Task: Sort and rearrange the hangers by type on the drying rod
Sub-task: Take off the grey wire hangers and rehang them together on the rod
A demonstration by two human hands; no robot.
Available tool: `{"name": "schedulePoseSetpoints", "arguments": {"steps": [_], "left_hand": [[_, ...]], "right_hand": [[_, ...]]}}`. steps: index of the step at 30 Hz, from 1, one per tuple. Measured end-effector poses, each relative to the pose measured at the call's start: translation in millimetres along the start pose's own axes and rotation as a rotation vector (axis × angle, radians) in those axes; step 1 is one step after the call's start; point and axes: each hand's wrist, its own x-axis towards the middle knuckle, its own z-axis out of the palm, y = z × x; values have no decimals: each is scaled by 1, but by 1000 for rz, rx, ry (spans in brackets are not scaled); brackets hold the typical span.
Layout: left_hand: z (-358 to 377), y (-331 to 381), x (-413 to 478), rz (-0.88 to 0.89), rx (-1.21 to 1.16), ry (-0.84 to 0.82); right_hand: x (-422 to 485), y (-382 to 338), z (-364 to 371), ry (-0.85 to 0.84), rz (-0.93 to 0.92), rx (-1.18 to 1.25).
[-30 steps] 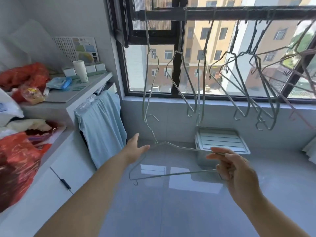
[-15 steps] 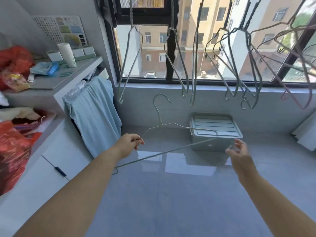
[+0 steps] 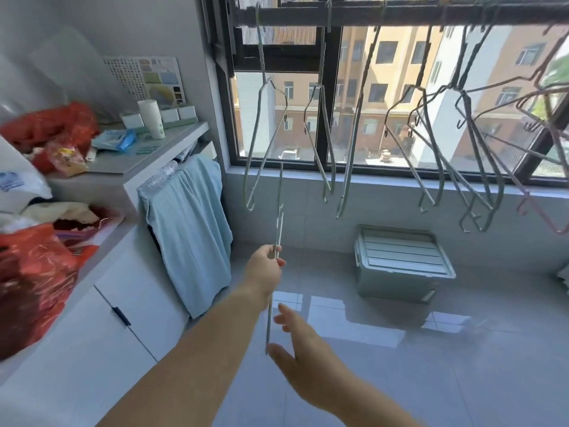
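A: Where's the loose hanger (image 3: 279,218)?
B: Below the drying rod (image 3: 400,12), left end. Long axis upright, top pointing at it.
A: Grips?
B: Left hand (image 3: 265,269) pinches mid-wire, nearer the rod. Right hand (image 3: 304,343) is spread, empty, just beside the bottom end.

Worn on the head, wide-angle, looking forward and slightly down from standing height, facing the window (image 3: 295,134); drying rod (image 3: 400,14) near along the top edge, floor (image 3: 431,365) below.

My left hand (image 3: 264,269) and right hand (image 3: 304,346) were bare, and my forearms (image 3: 191,359) were uncovered as far as they showed.
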Motion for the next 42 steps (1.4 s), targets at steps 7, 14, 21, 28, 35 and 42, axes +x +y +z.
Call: {"name": "schedulePoseSetpoints", "arguments": {"steps": [7,14,21,28,35,42], "left_hand": [[23,35,-30,93,-199,32],[12,93,-35,299,-198,-3],[-4,160,-43,489,-83,-9],[-9,194,-40,571,177,3],[-10,193,-25,523,162,33],[-7,175,-15,482,247,107]], "right_hand": [[-3,-3,-18,84,-84,-30],[-1,-36,-53,239,-208,9],[21,-76,-89,382,-326,28],[52,-107,-120,525,-398,-21],[72,-109,-130,493,-308,-18],[42,-116,-139,386,-213,-357]]}}
